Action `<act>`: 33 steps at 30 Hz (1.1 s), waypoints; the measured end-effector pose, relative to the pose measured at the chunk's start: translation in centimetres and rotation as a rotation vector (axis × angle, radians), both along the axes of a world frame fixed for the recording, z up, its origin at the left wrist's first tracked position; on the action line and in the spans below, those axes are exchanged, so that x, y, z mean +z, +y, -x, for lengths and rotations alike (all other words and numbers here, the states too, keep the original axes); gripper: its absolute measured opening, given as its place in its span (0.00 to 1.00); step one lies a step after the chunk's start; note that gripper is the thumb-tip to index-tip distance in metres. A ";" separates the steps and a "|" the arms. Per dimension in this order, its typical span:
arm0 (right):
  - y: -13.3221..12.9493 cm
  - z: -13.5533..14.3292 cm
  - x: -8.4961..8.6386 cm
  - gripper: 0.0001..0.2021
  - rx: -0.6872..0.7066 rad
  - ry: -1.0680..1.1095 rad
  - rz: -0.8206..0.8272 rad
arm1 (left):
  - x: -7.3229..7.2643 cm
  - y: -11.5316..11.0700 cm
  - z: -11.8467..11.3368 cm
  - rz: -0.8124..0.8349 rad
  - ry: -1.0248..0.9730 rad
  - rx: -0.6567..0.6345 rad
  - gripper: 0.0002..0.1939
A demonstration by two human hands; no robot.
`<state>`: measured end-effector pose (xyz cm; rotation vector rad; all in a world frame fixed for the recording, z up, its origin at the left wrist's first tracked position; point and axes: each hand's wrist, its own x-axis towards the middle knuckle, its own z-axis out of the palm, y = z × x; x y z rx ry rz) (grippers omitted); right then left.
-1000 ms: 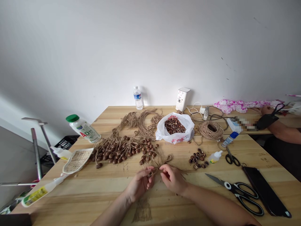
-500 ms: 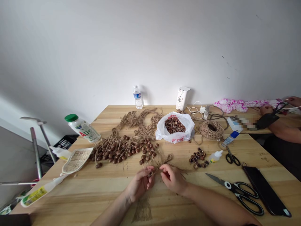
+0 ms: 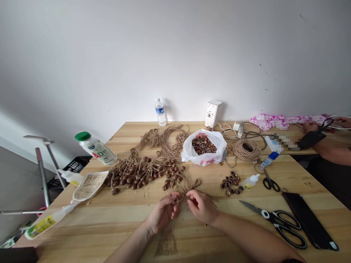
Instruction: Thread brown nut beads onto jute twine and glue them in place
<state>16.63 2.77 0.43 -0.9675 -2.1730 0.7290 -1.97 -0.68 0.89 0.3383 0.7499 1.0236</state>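
Near the front middle of the table, my left hand [image 3: 163, 210] is closed, fingertips pinching brown twine [image 3: 181, 197]. Close to its right, my right hand [image 3: 202, 206] pinches the same twine between thumb and forefinger. Strands run from between the hands to a looped knot [image 3: 196, 182] and on toward several round brown nutshells [image 3: 173, 174] on cords just beyond. A larger heap of corded nutshells [image 3: 134, 175] lies to the left. My fingers partly hide what is pinched. Loose open shell halves [image 3: 231, 183] lie right of my right hand.
A white plastic bag [image 3: 189, 153] of shell halves stands behind, beside a twine coil [image 3: 246, 150]. Large scissors [image 3: 276, 219], a phone [image 3: 309, 219] and a glue bottle [image 3: 251, 181] lie right. A green-capped bottle [image 3: 95, 148] and woven tray [image 3: 90, 185] are left. Another person's arm [image 3: 331, 146] is far right.
Both hands stay in nearly the same place on the twine, with only slight finger movement. The co-worker's hand at far right has shifted a little.
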 end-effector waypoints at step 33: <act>-0.1 0.0 0.0 0.08 0.005 -0.005 -0.002 | 0.0 0.0 0.0 -0.001 0.007 0.002 0.13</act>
